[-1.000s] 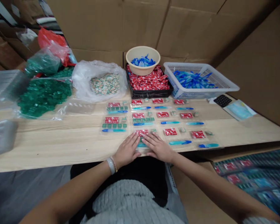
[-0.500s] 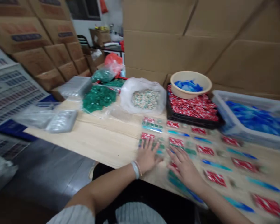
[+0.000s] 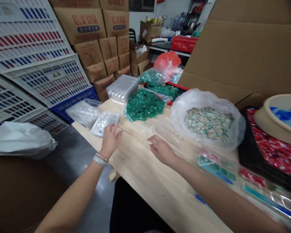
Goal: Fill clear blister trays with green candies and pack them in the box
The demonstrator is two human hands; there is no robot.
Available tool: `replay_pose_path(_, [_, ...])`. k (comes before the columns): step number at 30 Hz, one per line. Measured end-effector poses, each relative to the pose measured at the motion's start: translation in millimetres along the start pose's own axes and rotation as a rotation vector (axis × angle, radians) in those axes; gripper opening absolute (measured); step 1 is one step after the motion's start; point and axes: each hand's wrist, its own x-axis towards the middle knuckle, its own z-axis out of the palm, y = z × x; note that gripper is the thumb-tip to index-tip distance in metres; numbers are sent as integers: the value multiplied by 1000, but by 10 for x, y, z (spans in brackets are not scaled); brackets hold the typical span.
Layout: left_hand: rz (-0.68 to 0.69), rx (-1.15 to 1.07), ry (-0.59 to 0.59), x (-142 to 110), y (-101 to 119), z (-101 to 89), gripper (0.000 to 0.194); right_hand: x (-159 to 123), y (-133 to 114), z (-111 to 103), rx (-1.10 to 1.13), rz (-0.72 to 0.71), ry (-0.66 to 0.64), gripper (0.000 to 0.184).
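My left hand [image 3: 111, 139] is at the near edge of a small stack of clear plastic trays [image 3: 106, 123], its fingers loosely bent and thumb apart; whether it touches them I cannot tell. Over the bare wood to the right, my right hand [image 3: 162, 150] is held with fingers loosely apart and nothing in them. Beyond the hands lies a heap of green clear-wrapped pieces [image 3: 145, 105]. A white plastic bag [image 3: 237, 129] full of small printed packets [image 3: 208, 123] stands beyond my right hand. Filled clear trays [image 3: 217, 166] with red and green packets lie near my right forearm.
A taller stack of clear trays [image 3: 123, 88] stands at the table's far left. A cream bowl [image 3: 269, 119] with blue pieces sits on red packets [image 3: 286, 155] at right. Cardboard boxes [image 3: 80, 26] and plastic crates [image 3: 58, 77] rise at left; a large cardboard sheet [image 3: 252, 48] stands behind.
Both hands have left the filled trays at the right and moved left across the table, my left hand reaching the small tray stack. The view has turned left.
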Motion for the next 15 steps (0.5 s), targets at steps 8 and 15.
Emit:
replay_pose_path(8, [118, -208, -161, -161, 351, 92, 29, -149, -184, 149, -50, 199, 6, 23])
replay_pose_path(15, [27, -880, -1112, -457, 1768, 556, 25, -1712, -102, -126, -317, 734, 422, 31])
